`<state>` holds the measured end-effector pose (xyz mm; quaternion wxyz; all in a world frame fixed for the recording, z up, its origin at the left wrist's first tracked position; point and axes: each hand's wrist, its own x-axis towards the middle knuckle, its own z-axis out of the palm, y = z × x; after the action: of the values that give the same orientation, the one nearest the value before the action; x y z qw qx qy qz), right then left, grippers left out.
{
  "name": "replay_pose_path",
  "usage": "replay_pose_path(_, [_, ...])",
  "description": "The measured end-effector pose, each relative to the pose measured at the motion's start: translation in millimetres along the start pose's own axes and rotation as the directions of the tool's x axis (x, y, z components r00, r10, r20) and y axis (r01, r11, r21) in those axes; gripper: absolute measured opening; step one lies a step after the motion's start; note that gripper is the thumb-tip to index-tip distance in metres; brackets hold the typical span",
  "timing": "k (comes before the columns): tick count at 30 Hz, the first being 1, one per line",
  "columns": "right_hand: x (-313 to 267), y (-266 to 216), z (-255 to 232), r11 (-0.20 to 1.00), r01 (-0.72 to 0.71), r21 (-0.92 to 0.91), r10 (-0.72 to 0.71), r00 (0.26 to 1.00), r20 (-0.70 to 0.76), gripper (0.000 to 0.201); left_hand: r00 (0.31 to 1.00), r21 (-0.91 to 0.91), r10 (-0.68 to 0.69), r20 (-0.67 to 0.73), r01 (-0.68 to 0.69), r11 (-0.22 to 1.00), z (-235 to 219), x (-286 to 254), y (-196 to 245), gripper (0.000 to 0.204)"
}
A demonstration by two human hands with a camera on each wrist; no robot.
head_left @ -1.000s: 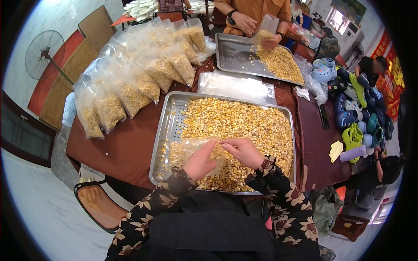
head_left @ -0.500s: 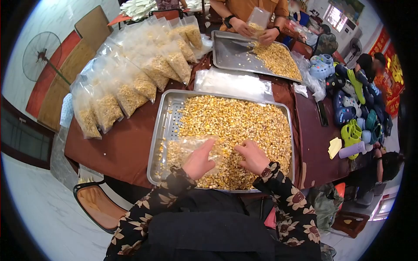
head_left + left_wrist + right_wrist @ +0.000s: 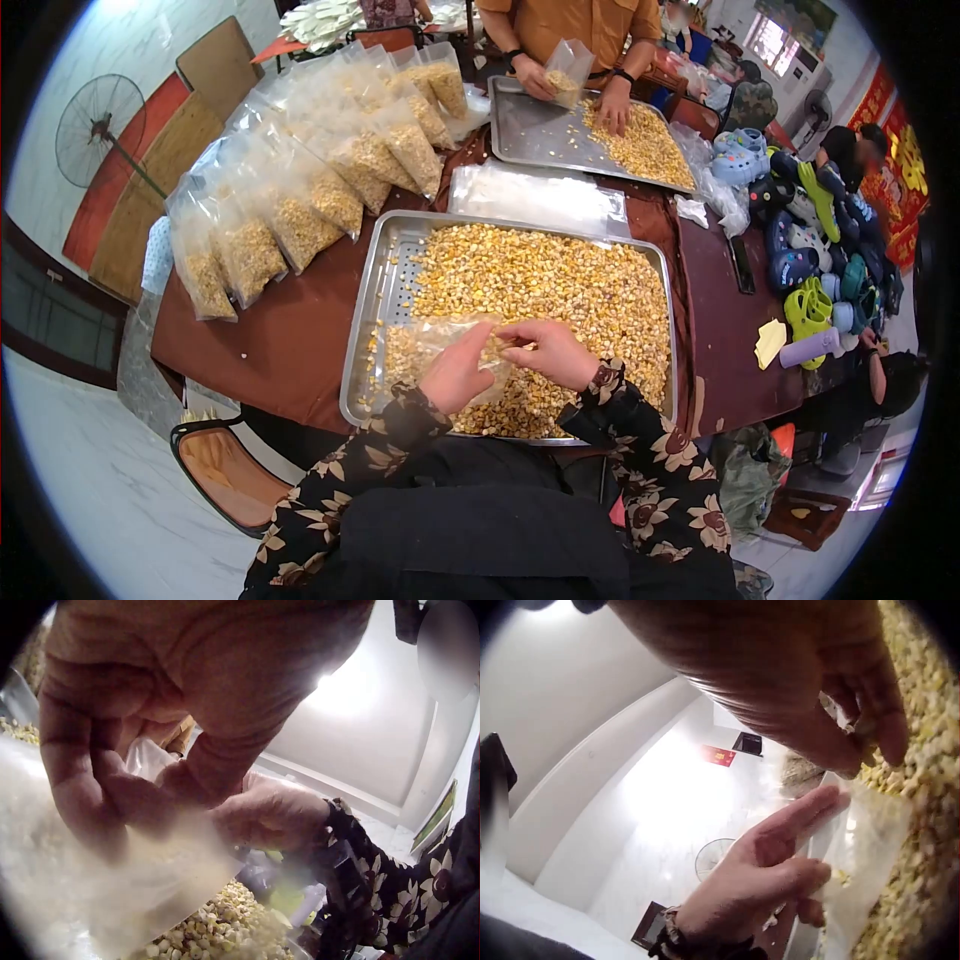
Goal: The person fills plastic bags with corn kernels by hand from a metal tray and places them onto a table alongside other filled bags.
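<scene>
My left hand (image 3: 457,370) grips a clear plastic bag (image 3: 412,345) that lies low over the left part of the metal tray (image 3: 365,290), with pale kernels inside. In the left wrist view its curled fingers (image 3: 82,787) press the blurred film. Close by the bag's mouth, my right hand (image 3: 552,352) has its thumb and fingers drawn together. From the right wrist view, yellowish kernels (image 3: 867,742) show between those fingertips. Loose corn kernels (image 3: 550,270) fill most of the tray under both hands.
Filled corn bags (image 3: 290,200) stand at the back left. A stack of flat plastic bags (image 3: 540,195) lies behind my tray. Across the table, a person in orange (image 3: 570,40) works at a second tray (image 3: 520,130). Shoes (image 3: 800,220), a phone (image 3: 741,265) and a purple bottle (image 3: 808,348) lie right.
My right hand left the bag, dipped into the kernels to the right, and is now back at the bag's mouth. My left hand stayed in place. The person opposite lowered one hand to the kernels.
</scene>
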<state>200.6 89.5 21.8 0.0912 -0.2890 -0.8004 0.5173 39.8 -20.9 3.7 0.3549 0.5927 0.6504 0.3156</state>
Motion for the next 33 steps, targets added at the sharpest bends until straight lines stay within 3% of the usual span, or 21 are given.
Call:
replay_pose_path(2, [4, 1, -2, 0.997, 0.069, -0.044, -0.068, 0.997, 0.028, 0.036, 0.999, -0.047, -0.021, 0.046, 0.023, 0.999, -5, 0, 5, 0.066])
replay_pose_path(4, [14, 9, -12, 0.958, 0.090, -0.274, -0.123, 0.987, -0.105, 0.035, 1.000, -0.032, -0.019, 0.017, 0.020, 0.999, -3, -1, 1, 0.066])
replay_pose_path(6, [25, 22, -31, 0.955, 0.024, -0.297, -0.058, 0.993, -0.107, 0.041, 1.000, -0.014, -0.006, -0.008, 0.006, 1.000, 0, 0, -2, 0.066])
replay_pose_path(8, [36, 44, -48, 0.780, -0.080, -0.620, -0.040, 0.983, -0.177, 0.048, 1.000, 0.031, 0.024, -0.017, -0.024, 0.999, 2, 0, -5, 0.066])
replay_pose_path(10, [40, 69, -50, 0.723, -0.106, -0.683, -0.094, 0.964, -0.250, 0.057, 0.997, 0.049, 0.066, -0.033, -0.064, 0.997, 4, -3, -9, 0.066])
replay_pose_path(12, [44, 70, -57, 0.627, -0.267, -0.732, 0.080, 0.957, -0.280, 0.066, 0.996, 0.073, 0.084, -0.030, -0.082, 0.994, 7, 0, -17, 0.067])
replay_pose_path(14, [45, 62, -53, 0.603, -0.341, -0.721, 0.280, 0.937, -0.208, 0.066, 0.998, 0.012, 0.063, 0.009, -0.063, 0.998, 6, 1, -20, 0.067])
replay_pose_path(16, [32, 49, -39, 0.563, -0.295, -0.772, 0.187, 0.955, -0.229, 0.060, 0.996, 0.069, 0.084, -0.023, -0.082, 0.994, 7, 1, -22, 0.067])
replay_pose_path(18, [25, 54, -31, 0.610, -0.224, -0.760, 0.170, 0.974, -0.150, 0.052, 0.999, 0.007, -0.025, 0.029, 0.024, 1.000, 2, 3, -17, 0.067])
replay_pose_path(22, [3, 45, -13, 0.622, -0.169, -0.765, 0.130, 0.985, -0.113, 0.038, 1.000, 0.002, -0.028, 0.013, 0.028, 1.000, 1, 2, -9, 0.066])
replay_pose_path(24, [-2, 60, -3, 0.779, -0.161, -0.606, 0.069, 0.983, -0.171, 0.029, 1.000, 0.023, 0.003, -0.012, -0.002, 1.000, 3, 3, -10, 0.065])
replay_pose_path(29, [3, 87, -6, 0.836, -0.076, -0.544, -0.050, 0.976, -0.212, 0.024, 1.000, 0.046, 0.000, -0.009, 0.000, 0.999, 4, 3, -11, 0.064])
replay_pose_path(31, [8, 80, -15, 0.920, 0.015, -0.392, -0.098, 0.976, -0.193, 0.021, 1.000, 0.004, -0.011, 0.002, 0.011, 1.000, 5, 4, -15, 0.065])
replay_pose_path(33, [8, 61, -17, 0.951, 0.016, -0.308, -0.076, 0.980, -0.183, 0.022, 0.998, -0.029, -0.058, 0.021, 0.059, 0.998, 7, 4, -18, 0.066])
